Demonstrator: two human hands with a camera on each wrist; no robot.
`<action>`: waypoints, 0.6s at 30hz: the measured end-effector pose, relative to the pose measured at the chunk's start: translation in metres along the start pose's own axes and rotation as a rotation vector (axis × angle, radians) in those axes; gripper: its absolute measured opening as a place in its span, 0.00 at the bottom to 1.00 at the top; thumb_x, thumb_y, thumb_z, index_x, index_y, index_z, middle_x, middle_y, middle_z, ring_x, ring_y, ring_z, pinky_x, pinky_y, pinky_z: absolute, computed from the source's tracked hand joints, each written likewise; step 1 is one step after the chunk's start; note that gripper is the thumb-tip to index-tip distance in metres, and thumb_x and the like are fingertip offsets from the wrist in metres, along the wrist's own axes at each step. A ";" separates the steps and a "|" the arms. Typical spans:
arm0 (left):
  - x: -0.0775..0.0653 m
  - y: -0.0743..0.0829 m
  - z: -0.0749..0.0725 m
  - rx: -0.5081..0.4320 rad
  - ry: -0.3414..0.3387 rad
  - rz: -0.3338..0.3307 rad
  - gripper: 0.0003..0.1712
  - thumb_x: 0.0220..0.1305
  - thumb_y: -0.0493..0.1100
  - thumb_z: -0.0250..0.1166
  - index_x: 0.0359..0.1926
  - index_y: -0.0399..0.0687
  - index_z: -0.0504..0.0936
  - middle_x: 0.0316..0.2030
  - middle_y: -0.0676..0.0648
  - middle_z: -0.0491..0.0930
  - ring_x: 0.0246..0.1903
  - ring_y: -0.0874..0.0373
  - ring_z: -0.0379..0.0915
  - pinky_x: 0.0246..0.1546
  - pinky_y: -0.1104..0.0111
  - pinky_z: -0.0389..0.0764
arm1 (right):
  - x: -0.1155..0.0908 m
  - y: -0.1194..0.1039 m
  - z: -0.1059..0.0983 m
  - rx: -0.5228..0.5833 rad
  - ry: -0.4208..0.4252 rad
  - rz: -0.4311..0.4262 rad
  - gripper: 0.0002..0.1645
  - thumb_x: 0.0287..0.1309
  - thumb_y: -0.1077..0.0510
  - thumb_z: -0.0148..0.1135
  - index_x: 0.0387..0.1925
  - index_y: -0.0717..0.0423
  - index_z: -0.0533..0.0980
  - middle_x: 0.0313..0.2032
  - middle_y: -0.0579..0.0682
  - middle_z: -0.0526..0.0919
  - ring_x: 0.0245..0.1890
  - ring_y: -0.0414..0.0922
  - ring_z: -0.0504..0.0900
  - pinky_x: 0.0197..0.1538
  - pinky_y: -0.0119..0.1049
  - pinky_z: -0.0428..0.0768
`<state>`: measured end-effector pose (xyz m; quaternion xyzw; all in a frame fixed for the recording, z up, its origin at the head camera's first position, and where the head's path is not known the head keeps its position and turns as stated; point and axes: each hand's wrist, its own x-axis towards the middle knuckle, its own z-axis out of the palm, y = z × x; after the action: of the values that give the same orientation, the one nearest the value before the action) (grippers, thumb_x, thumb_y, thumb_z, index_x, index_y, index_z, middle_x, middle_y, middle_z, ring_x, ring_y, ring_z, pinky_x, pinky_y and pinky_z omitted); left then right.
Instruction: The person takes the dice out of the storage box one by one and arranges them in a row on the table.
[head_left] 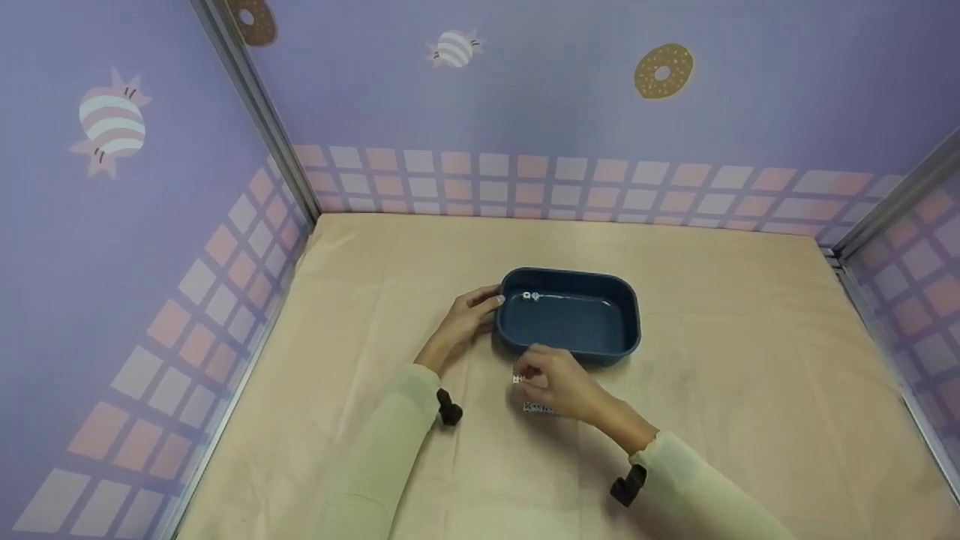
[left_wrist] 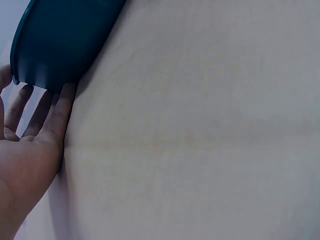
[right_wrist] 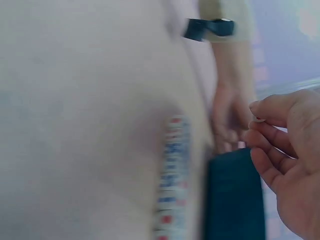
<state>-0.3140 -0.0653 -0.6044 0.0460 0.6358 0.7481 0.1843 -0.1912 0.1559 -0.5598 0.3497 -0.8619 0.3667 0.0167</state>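
Note:
A dark blue rectangular basin [head_left: 568, 357] stands on the cloth-covered table, with two small white dice [head_left: 531, 296] inside near its far left corner. At the basin's left end my left hand [head_left: 466, 319] rests its fairly straight fingers [left_wrist: 61, 112] against the outer wall, thumb near the rim. My right hand [head_left: 561, 384], in front of the basin, pinches a small white die [head_left: 517, 379] between thumb and forefinger; the right wrist view mostly hides it. Beneath that hand lies a row of dice [right_wrist: 171, 185] with red and blue dots, blurred in the right wrist view and partly covered in the head view.
A beige cloth [head_left: 720, 322] covers the table around the basin. Purple walls [head_left: 540, 112] with a checked band close off the back and both sides. Black wrist mounts [head_left: 628, 485] stick out from both sleeves.

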 end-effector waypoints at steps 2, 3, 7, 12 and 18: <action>0.000 0.000 0.000 0.001 0.007 -0.005 0.29 0.78 0.47 0.66 0.73 0.44 0.76 0.66 0.41 0.78 0.61 0.46 0.82 0.58 0.60 0.84 | -0.007 0.003 0.008 -0.024 -0.013 0.003 0.10 0.59 0.64 0.77 0.40 0.52 0.85 0.39 0.43 0.82 0.40 0.39 0.82 0.45 0.36 0.86; 0.000 0.000 0.000 0.002 0.011 -0.007 0.28 0.78 0.47 0.66 0.73 0.44 0.76 0.66 0.41 0.78 0.61 0.47 0.82 0.58 0.60 0.84 | -0.010 0.004 0.012 -0.041 -0.017 -0.003 0.10 0.59 0.64 0.78 0.40 0.52 0.85 0.38 0.43 0.82 0.40 0.38 0.81 0.44 0.35 0.85; 0.000 -0.001 0.000 -0.024 0.011 -0.004 0.28 0.77 0.46 0.66 0.73 0.44 0.76 0.66 0.40 0.77 0.61 0.45 0.81 0.59 0.60 0.84 | -0.019 0.006 0.023 -0.079 -0.026 -0.028 0.08 0.60 0.62 0.77 0.39 0.51 0.85 0.37 0.43 0.81 0.38 0.39 0.78 0.42 0.35 0.82; 0.001 -0.001 0.000 -0.020 0.007 0.006 0.29 0.77 0.47 0.67 0.73 0.44 0.76 0.66 0.39 0.77 0.62 0.44 0.80 0.59 0.60 0.84 | -0.025 0.008 0.029 -0.080 -0.030 -0.043 0.08 0.60 0.63 0.77 0.38 0.52 0.85 0.36 0.44 0.81 0.36 0.40 0.78 0.40 0.34 0.80; 0.000 0.000 0.001 -0.016 0.003 0.006 0.30 0.77 0.48 0.67 0.74 0.43 0.75 0.67 0.40 0.77 0.62 0.45 0.81 0.60 0.60 0.84 | -0.028 0.011 0.031 -0.078 -0.039 -0.012 0.07 0.62 0.62 0.77 0.39 0.52 0.85 0.36 0.43 0.80 0.36 0.38 0.78 0.40 0.34 0.81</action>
<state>-0.3139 -0.0644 -0.6043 0.0451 0.6298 0.7539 0.1816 -0.1700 0.1574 -0.5976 0.3613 -0.8735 0.3260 0.0156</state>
